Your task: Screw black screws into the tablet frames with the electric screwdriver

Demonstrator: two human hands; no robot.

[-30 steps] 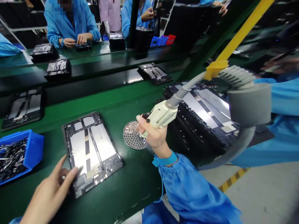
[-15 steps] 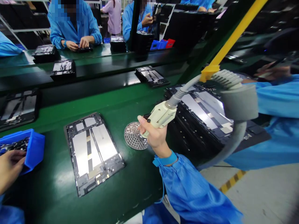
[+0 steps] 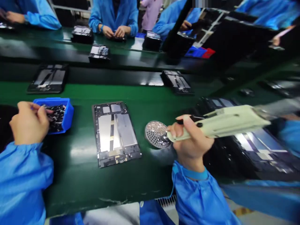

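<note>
Two hands busy: left hand pinched over black parts in a blue plastic bin, any held piece unclear; right hand clenches a cream electric screwdriver beside a round perforated metal tray; silver-and-black tablet frame lies untouched.

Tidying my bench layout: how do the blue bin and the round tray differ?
The blue plastic bin is rectangular with raised walls; the round perforated metal tray is a shallow disc. The bin holds dark slender parts; the tray holds small shiny parts. Both sit on the green bench.
</note>
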